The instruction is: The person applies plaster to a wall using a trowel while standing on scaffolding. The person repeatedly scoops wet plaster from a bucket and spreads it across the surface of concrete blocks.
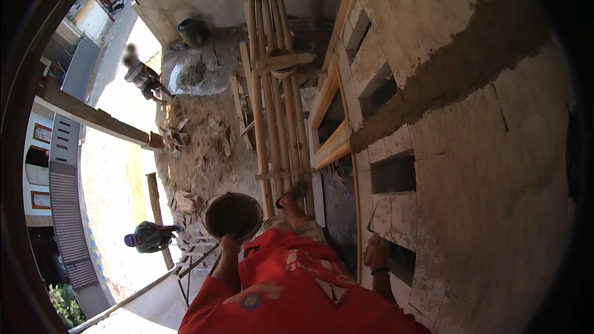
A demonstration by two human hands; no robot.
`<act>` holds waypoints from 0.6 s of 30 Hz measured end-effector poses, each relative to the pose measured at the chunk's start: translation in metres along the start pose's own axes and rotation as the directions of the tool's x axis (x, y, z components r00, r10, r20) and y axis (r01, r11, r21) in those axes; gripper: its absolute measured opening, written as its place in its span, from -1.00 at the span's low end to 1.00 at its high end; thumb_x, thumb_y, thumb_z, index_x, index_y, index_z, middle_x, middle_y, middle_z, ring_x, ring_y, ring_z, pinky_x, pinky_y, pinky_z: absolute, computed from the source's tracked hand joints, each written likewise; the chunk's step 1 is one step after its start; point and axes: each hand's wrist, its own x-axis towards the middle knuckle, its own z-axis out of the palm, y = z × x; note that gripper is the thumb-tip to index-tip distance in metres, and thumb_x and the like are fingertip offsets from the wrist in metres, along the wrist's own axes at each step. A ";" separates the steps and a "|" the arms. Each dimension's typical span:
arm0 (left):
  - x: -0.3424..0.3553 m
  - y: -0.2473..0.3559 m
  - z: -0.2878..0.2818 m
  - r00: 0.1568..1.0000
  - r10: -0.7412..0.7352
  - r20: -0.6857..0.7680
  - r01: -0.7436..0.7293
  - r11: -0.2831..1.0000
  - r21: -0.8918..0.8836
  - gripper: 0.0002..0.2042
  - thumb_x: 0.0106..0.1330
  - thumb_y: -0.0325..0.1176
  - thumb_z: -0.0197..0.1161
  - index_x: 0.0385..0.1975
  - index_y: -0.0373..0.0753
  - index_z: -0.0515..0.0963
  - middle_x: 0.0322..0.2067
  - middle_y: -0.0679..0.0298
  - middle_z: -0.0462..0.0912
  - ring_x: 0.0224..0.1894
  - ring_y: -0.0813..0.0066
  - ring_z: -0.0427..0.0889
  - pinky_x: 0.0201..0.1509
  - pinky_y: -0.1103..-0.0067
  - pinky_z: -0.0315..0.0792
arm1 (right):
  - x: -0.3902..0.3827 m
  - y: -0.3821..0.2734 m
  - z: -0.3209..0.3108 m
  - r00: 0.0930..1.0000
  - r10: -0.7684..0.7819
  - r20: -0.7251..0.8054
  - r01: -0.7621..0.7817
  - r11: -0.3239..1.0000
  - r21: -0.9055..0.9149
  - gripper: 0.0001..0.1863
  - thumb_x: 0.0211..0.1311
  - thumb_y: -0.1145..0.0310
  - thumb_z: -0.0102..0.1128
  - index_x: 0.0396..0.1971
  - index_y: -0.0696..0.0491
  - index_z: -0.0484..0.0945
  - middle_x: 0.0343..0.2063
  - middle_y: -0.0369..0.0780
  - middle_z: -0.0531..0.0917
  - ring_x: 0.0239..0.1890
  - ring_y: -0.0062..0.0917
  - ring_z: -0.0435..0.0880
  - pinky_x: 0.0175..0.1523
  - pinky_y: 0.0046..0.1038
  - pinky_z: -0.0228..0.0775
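Observation:
My left hand (228,242) grips the near rim of a round bucket (232,210) holding dark grey, wet-looking material. My right hand (375,252) is closed on a thin metal tool that looks like a trowel (373,216), beside the pale block wall (470,210). The wall has several rectangular openings and a darker band of wet mortar (433,86). Below me, one sandaled foot (289,196) is on a plank of bamboo poles (278,136) with wooden crosspieces. My red shirt fills the lower centre.
A wooden frame (334,148) borders a wall opening. Far below are a sand pile (201,136), a mortar patch (192,74) and a dark drum (192,31). Two other people (142,77) (148,238) are at the left. A beam (99,114) crosses there; scaffold bars (192,269) stand lower left.

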 end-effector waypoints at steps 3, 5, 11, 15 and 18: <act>0.002 0.006 -0.013 0.995 -0.052 -0.081 0.038 0.985 -0.171 -0.54 0.11 -0.28 0.42 -0.01 -0.40 0.60 0.00 0.06 0.65 0.04 0.31 0.63 0.07 0.39 0.55 | 0.024 -0.037 -0.013 0.973 -0.165 0.164 0.222 0.870 -0.439 -0.52 0.15 0.22 0.27 0.02 0.16 0.47 -0.33 -0.06 0.62 -0.20 -0.25 0.64 -0.05 -0.16 0.47; 0.022 -0.015 -0.015 0.981 -0.126 -0.145 0.079 0.952 -0.295 -0.51 0.09 -0.25 0.46 -0.02 -0.41 0.60 -0.01 0.09 0.66 0.00 0.34 0.63 0.04 0.40 0.55 | 0.049 -0.052 -0.007 0.972 -0.133 0.194 0.198 0.908 -0.370 -0.49 0.16 0.23 0.27 0.06 0.18 0.46 -0.30 -0.05 0.62 -0.18 -0.24 0.63 -0.02 -0.18 0.46; 0.052 0.068 -0.037 0.999 -0.025 -0.033 0.022 0.996 -0.088 -0.57 0.12 -0.33 0.35 -0.01 -0.41 0.58 0.03 0.04 0.61 0.00 0.24 0.63 0.09 0.33 0.55 | 0.117 0.060 0.036 0.995 0.023 0.094 -0.042 0.977 0.208 -0.50 0.19 0.24 0.30 0.07 0.16 0.42 -0.34 -0.15 0.58 -0.40 -0.41 0.60 -0.33 -0.32 0.50; 0.078 0.057 -0.055 0.997 -0.049 -0.067 0.027 0.954 -0.299 -0.56 0.17 -0.36 0.26 0.06 -0.38 0.54 0.06 0.01 0.59 0.04 0.13 0.62 0.09 0.21 0.57 | 0.142 0.035 0.035 0.998 -0.028 0.058 0.017 0.985 0.174 -0.56 0.20 0.27 0.31 -0.01 0.16 0.40 -0.41 -0.20 0.52 -0.51 -0.50 0.53 -0.44 -0.37 0.46; 0.091 0.073 -0.068 0.999 -0.015 -0.049 0.008 0.988 -0.152 -0.57 0.19 -0.38 0.22 0.08 -0.37 0.53 0.06 0.01 0.58 0.04 0.11 0.62 0.07 0.20 0.58 | 0.161 -0.005 0.019 0.918 0.354 0.179 -0.396 0.829 0.394 -0.59 0.21 0.29 0.29 -0.06 0.15 0.38 -0.45 -0.23 0.48 -0.54 -0.53 0.49 -0.46 -0.38 0.44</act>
